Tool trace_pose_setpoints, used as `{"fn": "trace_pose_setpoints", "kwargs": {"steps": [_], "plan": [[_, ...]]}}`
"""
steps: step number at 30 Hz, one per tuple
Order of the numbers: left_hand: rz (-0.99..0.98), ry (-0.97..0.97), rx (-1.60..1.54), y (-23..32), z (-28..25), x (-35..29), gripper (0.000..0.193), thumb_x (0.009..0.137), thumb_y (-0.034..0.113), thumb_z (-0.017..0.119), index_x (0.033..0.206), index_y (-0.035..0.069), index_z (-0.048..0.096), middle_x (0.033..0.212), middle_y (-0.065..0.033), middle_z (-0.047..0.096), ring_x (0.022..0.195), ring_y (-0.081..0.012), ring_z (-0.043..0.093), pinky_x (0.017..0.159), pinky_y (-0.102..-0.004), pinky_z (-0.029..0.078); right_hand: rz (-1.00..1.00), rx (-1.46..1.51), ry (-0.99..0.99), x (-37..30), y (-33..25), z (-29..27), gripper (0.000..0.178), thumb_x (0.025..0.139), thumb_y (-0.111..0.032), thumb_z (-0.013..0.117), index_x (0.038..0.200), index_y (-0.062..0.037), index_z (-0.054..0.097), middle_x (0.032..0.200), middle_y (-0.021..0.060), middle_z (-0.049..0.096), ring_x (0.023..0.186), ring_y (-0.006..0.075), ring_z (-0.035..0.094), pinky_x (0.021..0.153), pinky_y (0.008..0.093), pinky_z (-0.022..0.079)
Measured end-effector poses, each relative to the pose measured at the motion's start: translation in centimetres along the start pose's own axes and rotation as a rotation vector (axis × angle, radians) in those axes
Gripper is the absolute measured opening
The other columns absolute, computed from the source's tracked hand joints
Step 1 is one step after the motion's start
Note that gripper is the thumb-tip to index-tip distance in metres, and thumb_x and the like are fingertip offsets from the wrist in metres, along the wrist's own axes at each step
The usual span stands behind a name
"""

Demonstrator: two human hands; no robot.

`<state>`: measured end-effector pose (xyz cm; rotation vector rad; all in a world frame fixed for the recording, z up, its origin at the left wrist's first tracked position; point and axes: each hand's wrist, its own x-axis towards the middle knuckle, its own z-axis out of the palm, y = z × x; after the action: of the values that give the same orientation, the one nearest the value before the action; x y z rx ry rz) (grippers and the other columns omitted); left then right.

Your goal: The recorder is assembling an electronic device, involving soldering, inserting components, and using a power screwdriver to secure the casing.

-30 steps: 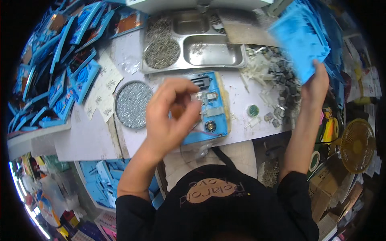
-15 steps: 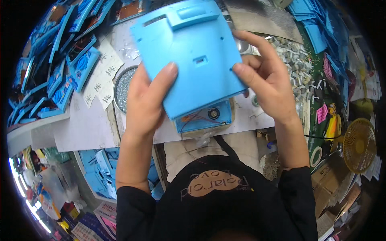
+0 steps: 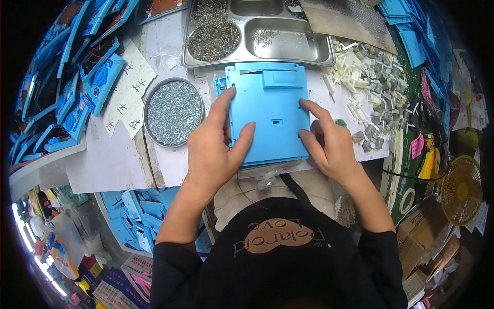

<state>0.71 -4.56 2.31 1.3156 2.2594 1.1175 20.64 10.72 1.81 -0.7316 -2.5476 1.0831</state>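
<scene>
A flat blue plastic casing panel (image 3: 267, 110) lies on top of another blue casing part (image 3: 220, 83), whose edge shows at the upper left. My left hand (image 3: 213, 147) grips the panel's left edge, its thumb on the top face and its index finger along the side. On the opposite edge, my right hand (image 3: 334, 147) presses with thumb and index finger; its other fingers are curled and partly hidden. The inside of the lower casing is covered by the panel. A thin wire (image 3: 239, 183) hangs from the near side.
Left of the panel is a round tin of small screws (image 3: 174, 112). Beyond it stands a metal tray (image 3: 309, 54) with more small parts. White and grey pieces (image 3: 368, 87) are heaped at right. Blue casings (image 3: 82, 110) pile up at far left; a yellow basket (image 3: 461, 184) is at right.
Both hands have brought the blue panel down and toward me, from tilted in the air to flat over the lower casing. The tray and screw tin are now uncovered.
</scene>
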Motion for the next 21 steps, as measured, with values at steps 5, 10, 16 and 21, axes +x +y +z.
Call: {"fn": "trace_pose_setpoints", "kwargs": {"steps": [5,10,16,21], "plan": [[-0.067,0.008,-0.032,-0.4,-0.4,-0.6,0.063,0.087,0.019,0.077,0.141,0.0,0.053,0.068,-0.0059,0.052,0.056,-0.0165,0.051,0.053,-0.0321,0.043,-0.091,0.002,-0.084,1.2,0.1,-0.2,0.052,0.095,-0.02,0.069,0.143,-0.0075,0.052,0.074,0.0182,0.067,0.065,0.0355,0.068,0.059,0.0427,0.051],[-0.11,0.034,-0.001,-0.3,-0.2,-2.0,0.065,0.086,0.019,0.078,0.141,-0.004,0.052,0.068,-0.0063,0.051,0.057,-0.0177,0.051,0.054,-0.0323,0.044,-0.175,-0.081,-0.137,1.5,0.0,-0.3,0.053,0.096,-0.019,0.067,0.145,-0.007,0.051,0.075,0.0176,0.067,0.068,0.0353,0.068,0.061,0.0436,0.053],[-0.15,-0.012,0.058,-1.2,0.3,-3.7,0.064,0.089,0.02,0.077,0.141,-0.009,0.053,0.074,-0.0107,0.056,0.062,-0.022,0.056,0.057,-0.0343,0.047,-0.206,-0.387,-0.235,0.5,-2.0,0.1,0.067,0.094,-0.012,0.066,0.155,-0.0033,0.04,0.079,0.016,0.066,0.069,0.0345,0.066,0.066,0.0436,0.053],[-0.107,-0.015,0.034,-1.5,0.1,-3.4,0.063,0.09,0.019,0.076,0.142,-0.009,0.052,0.079,-0.0133,0.06,0.065,-0.024,0.058,0.061,-0.0349,0.05,-0.277,-0.594,-0.348,1.2,-1.5,-0.2,0.078,0.089,-0.008,0.065,0.159,-0.0009,0.031,0.076,0.0139,0.064,0.068,0.0334,0.065,0.065,0.0437,0.054]]}}
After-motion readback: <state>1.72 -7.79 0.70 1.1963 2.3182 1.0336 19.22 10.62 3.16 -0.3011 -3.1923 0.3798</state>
